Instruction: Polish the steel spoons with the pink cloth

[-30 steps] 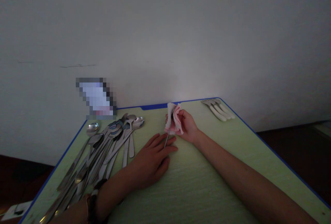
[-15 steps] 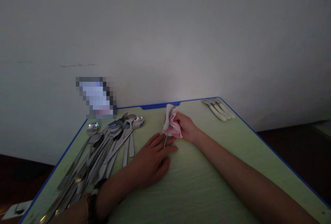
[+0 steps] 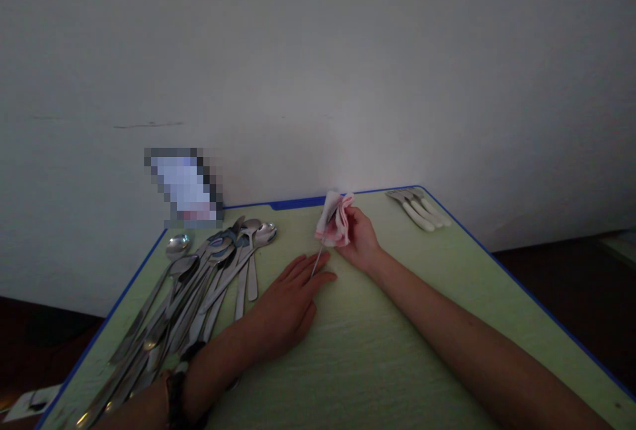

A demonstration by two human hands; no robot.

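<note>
My left hand (image 3: 287,304) is closed on the lower end of a thin metal utensil (image 3: 317,262), its stem showing between the fingers. The utensil's upper end lies against a pink and white cloth (image 3: 342,221), so I cannot tell its kind for certain. My right hand (image 3: 362,239) grips that cloth from the right, around the utensil's top. Left of my hands, several metal spoons (image 3: 223,254) and other long cutlery lie in a loose pile. Three or so forks (image 3: 418,211) with white handles rest side by side at the far right corner.
The green table (image 3: 377,357) has a blue edge and stands against a grey wall (image 3: 318,72). A phone-like device (image 3: 183,185), blurred into blocks, leans at the back left. Below the table's left side is a white object (image 3: 34,403).
My right hand has shifted slightly up and away with the cloth, and the cloth has opened out more around the utensil's top. My left hand has moved a little to the left.
</note>
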